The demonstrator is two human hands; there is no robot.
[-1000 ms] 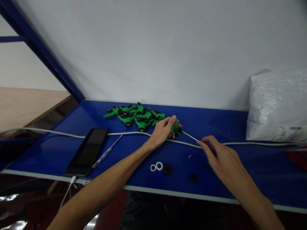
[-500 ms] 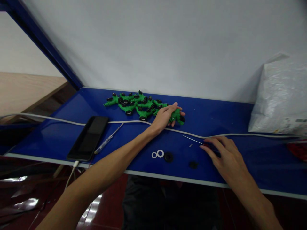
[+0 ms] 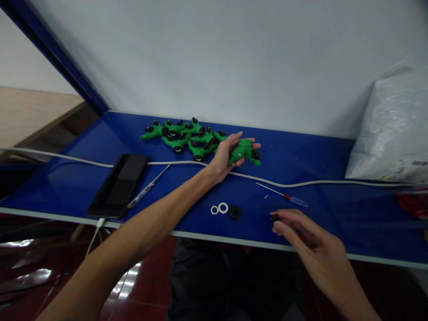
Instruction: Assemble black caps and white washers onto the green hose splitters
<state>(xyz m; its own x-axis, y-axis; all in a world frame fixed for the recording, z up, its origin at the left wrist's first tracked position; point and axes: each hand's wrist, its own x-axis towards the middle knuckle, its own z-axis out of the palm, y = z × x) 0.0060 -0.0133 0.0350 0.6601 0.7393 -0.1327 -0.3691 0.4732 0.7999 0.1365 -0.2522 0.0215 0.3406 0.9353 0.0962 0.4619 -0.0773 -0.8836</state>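
Note:
My left hand [image 3: 224,156] is wrapped round a green Y-shaped hose splitter [image 3: 243,151], tilted in the palm with one black valve knob showing. Between thumb and fingertips, my right hand [image 3: 301,229] pinches a small black knob-like part [image 3: 275,218] just over the blue table. A screwdriver [image 3: 284,195] with a red and clear handle lies beyond that hand, beside a tiny screw [image 3: 266,196]. Left of the right hand are a black ring [image 3: 234,212], a white washer [image 3: 223,207] and a smaller white ring [image 3: 214,209].
Several green splitters [image 3: 177,141] with black knobs are grouped near the wall. A phone [image 3: 118,185] and a clear-handled screwdriver [image 3: 149,187] lie at left. A white cable [image 3: 294,184] crosses the table [image 3: 321,156]. A plastic-wrapped package [image 3: 391,129] stands at right.
My right hand has let go of the red-handled screwdriver, moved toward the table's front edge and picked up the small black part. The splitter in my left hand has turned.

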